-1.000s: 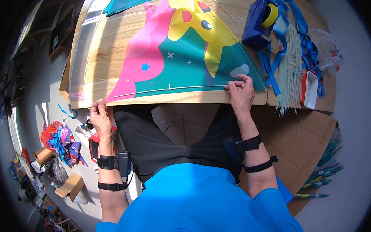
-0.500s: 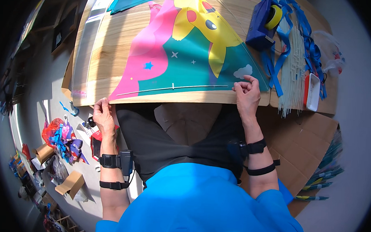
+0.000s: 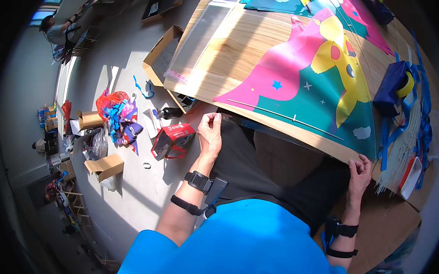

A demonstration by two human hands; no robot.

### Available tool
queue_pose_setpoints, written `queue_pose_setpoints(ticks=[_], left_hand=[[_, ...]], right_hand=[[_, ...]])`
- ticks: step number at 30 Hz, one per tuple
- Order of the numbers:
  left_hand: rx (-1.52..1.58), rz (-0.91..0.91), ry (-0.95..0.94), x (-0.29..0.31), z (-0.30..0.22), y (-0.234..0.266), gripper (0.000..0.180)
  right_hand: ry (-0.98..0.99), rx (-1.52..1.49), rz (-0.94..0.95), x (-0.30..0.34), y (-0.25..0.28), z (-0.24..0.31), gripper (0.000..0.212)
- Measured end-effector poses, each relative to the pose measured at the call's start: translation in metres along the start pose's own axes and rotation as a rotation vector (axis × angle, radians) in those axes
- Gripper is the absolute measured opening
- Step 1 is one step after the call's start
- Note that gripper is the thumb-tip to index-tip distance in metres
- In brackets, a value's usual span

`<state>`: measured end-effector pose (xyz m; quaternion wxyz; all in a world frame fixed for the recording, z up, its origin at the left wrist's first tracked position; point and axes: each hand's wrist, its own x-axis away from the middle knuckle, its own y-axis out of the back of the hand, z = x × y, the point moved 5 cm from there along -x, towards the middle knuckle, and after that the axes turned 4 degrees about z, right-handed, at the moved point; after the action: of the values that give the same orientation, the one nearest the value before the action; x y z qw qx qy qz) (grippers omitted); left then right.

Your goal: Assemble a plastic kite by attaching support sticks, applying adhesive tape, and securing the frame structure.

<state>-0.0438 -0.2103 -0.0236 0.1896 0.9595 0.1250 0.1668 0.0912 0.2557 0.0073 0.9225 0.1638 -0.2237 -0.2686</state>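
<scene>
A triangular kite (image 3: 326, 88) in pink and teal, with a yellow long-eared cartoon figure, lies flat on the wooden table. Along its near edge rests a thin white rod (image 3: 286, 117) with a short crosspiece at the middle. My left hand (image 3: 210, 136) is raised just off the table edge, below the kite's left corner. Its thumb and fingertips are pinched together; whether anything thin is between them does not show. At the kite's near right corner, my right hand (image 3: 359, 175) has its fingers bent into a pinch by the table edge, their contents unclear.
Blue tape dispenser (image 3: 389, 90), blue ribbons (image 3: 425, 130), a bundle of white rods (image 3: 394, 161) and a white tray (image 3: 410, 179) lie to the right. More kites (image 3: 278, 2) lie at the back. Open cardboard boxes (image 3: 156, 59) and a red bag (image 3: 172, 138) stand on the left floor.
The view has swung left, showing more floor and a distant person. My left hand has left the kite's left corner; my right hand has come back from the fabric to the near right corner.
</scene>
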Motion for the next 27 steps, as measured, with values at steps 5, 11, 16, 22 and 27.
queue_pose_setpoints(ticks=[5, 11, 16, 22, 27], left_hand=[[-0.013, -0.042, -0.105, -0.011, -0.029, -0.003, 0.021], [0.039, -0.069, -0.091, -0.038, -0.025, -0.008, 0.022], [0.013, -0.089, -0.067, -0.052, -0.013, -0.013, 0.023], [0.049, -0.101, -0.041, -0.054, 0.0, -0.016, 0.021], [0.015, -0.029, -0.019, -0.055, 0.0, -0.017, 0.018]], right_hand=[[0.071, 0.017, -0.005, -0.014, -0.005, 0.012, 0.037], [0.134, 0.03, -0.011, -0.035, -0.017, 0.022, 0.034], [0.167, 0.039, -0.008, -0.048, -0.023, 0.018, 0.033], [0.183, 0.089, -0.022, -0.049, -0.027, 0.016, 0.032], [0.189, 0.097, -0.043, -0.049, -0.025, 0.018, 0.033]])
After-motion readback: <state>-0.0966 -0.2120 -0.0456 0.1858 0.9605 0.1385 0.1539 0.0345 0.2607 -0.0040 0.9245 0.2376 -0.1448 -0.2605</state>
